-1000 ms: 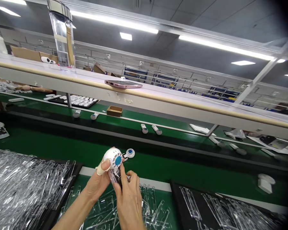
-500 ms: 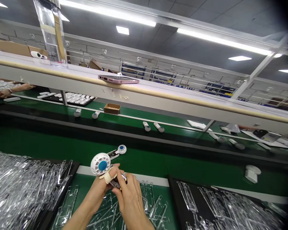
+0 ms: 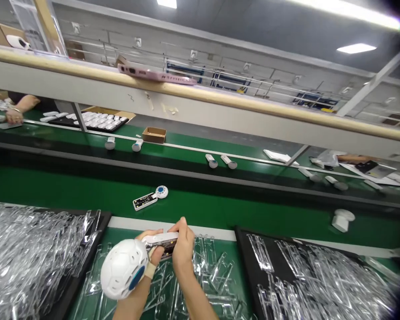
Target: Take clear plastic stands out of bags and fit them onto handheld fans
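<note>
By the green belt (image 3: 70, 186), a white dome (image 3: 122, 269) in your hands

Your left hand (image 3: 150, 271) and right hand (image 3: 183, 249) clamp its flat white handle (image 3: 160, 238), fingers closed tight. Under them lies a green tray (image 3: 136, 224) of clear plastic pieces, with a black tray (image 3: 102, 220) on the left and another (image 3: 243, 253) on the right. Past the tray's top edge, a small circuit board (image 3: 145, 201) lies on the wide belt.

Nothing legible anywhere — the small board (image 3: 145, 202) on the green belt (image 3: 70, 189) carries tiny markings, too small to read; white device (image 3: 123, 269) and pink phone (image 3: 156, 75) show no readable print.
</note>
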`<state>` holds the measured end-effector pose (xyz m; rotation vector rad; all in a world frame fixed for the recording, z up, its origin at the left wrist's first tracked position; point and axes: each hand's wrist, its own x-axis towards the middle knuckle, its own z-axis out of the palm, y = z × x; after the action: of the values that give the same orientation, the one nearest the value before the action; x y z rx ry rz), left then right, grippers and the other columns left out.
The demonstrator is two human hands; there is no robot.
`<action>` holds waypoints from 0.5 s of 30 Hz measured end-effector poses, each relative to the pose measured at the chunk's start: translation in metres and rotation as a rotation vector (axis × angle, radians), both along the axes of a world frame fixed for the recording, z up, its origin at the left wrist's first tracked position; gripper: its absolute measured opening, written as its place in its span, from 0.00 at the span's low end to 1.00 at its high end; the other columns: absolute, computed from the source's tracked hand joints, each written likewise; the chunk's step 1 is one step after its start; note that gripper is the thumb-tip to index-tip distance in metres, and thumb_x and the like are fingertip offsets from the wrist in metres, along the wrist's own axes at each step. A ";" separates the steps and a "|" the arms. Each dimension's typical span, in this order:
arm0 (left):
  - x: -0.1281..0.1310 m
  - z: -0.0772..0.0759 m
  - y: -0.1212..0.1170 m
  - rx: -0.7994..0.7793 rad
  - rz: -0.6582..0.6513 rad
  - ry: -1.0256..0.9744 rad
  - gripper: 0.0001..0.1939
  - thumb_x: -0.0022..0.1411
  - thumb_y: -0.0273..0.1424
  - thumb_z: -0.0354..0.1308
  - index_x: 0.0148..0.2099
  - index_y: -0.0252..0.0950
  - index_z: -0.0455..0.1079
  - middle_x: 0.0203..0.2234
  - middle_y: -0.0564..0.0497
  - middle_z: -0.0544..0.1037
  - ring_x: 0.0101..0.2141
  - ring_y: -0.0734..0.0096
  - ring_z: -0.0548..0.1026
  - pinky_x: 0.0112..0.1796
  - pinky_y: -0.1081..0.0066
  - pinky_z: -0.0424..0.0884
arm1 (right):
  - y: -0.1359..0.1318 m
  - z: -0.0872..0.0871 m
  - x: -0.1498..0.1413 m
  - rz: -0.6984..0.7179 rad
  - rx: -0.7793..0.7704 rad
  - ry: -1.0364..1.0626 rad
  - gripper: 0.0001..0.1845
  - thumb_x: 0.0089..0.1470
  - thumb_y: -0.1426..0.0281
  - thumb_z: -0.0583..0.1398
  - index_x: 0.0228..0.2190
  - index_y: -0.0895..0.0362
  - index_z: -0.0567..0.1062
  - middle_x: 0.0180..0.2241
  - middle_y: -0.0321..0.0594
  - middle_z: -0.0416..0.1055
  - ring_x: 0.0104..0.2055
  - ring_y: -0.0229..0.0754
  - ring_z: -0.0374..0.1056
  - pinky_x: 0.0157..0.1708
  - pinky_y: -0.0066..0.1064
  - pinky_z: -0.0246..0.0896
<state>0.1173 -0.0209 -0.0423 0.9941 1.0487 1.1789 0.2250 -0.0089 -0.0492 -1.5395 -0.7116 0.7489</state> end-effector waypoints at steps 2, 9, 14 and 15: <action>0.001 0.000 0.003 0.067 0.056 0.105 0.15 0.47 0.38 0.64 0.39 0.40 0.72 0.38 0.49 0.78 0.47 0.51 0.71 0.52 0.58 0.63 | 0.007 -0.007 -0.001 -0.007 -0.032 -0.014 0.30 0.54 0.50 0.44 0.11 0.53 0.64 0.13 0.35 0.62 0.20 0.40 0.59 0.25 0.31 0.53; 0.006 -0.008 0.031 0.092 0.136 0.121 0.19 0.49 0.37 0.63 0.43 0.36 0.68 0.40 0.46 0.76 0.44 0.59 0.73 0.49 0.61 0.67 | 0.052 -0.035 -0.005 0.072 -0.121 -0.053 0.29 0.56 0.55 0.39 0.11 0.53 0.61 0.14 0.36 0.63 0.20 0.39 0.60 0.24 0.30 0.54; -0.021 -0.014 0.102 -0.004 0.097 0.168 0.23 0.45 0.40 0.64 0.42 0.33 0.69 0.38 0.45 0.77 0.40 0.59 0.75 0.41 0.64 0.71 | 0.061 -0.038 0.008 0.297 -0.163 -0.209 0.25 0.57 0.56 0.44 0.21 0.55 0.70 0.21 0.37 0.69 0.25 0.40 0.65 0.26 0.29 0.56; -0.031 -0.017 0.125 -0.025 0.128 0.229 0.24 0.43 0.41 0.65 0.41 0.33 0.69 0.36 0.45 0.77 0.38 0.59 0.75 0.38 0.65 0.71 | 0.055 -0.038 0.013 0.340 -0.172 -0.258 0.21 0.56 0.57 0.46 0.24 0.55 0.71 0.23 0.37 0.70 0.26 0.41 0.66 0.27 0.29 0.56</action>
<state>0.0859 0.1039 -0.0591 1.0734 1.3213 1.1710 0.2380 0.0465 -0.0874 -1.7119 -1.1452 0.8893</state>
